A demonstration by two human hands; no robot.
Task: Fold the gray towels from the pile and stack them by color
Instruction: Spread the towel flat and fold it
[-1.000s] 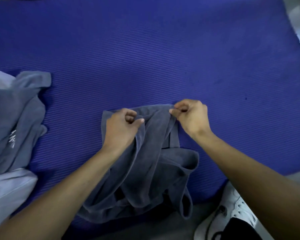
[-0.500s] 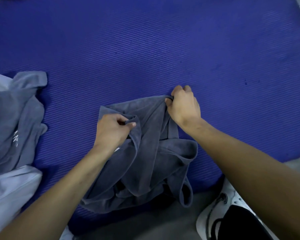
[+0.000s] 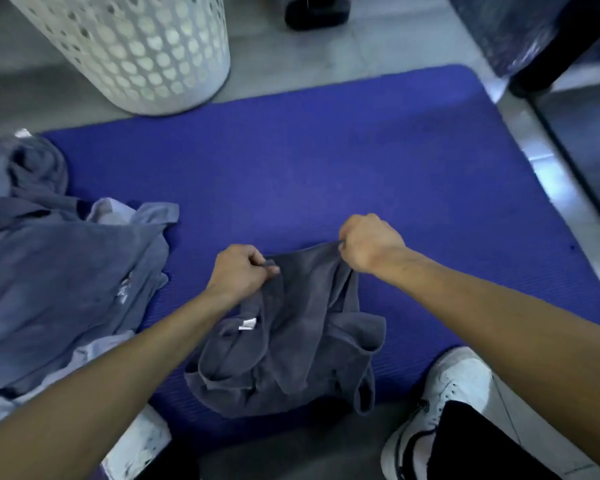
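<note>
A dark gray towel [image 3: 291, 344] lies crumpled on the blue mat [image 3: 326, 168], near its front edge. My left hand [image 3: 238, 271] pinches the towel's upper left corner. My right hand [image 3: 369, 242] grips the upper right corner, a little farther from me. The top hem stretches between both hands and the rest hangs bunched below, with a small white label [image 3: 247, 323] showing. A pile of lighter gray towels [image 3: 59, 271] sits on the mat's left side.
A white perforated laundry basket [image 3: 136, 50] stands on the floor beyond the mat's far left. My white shoes [image 3: 444, 389] sit at the mat's front edge. Dark furniture [image 3: 551, 32] stands at the back right, a black base [image 3: 317, 10] behind the mat.
My head has tilted up, bringing the basket and floor into view. Both hands have spread farther apart along the towel's top edge, pulling it taut.
</note>
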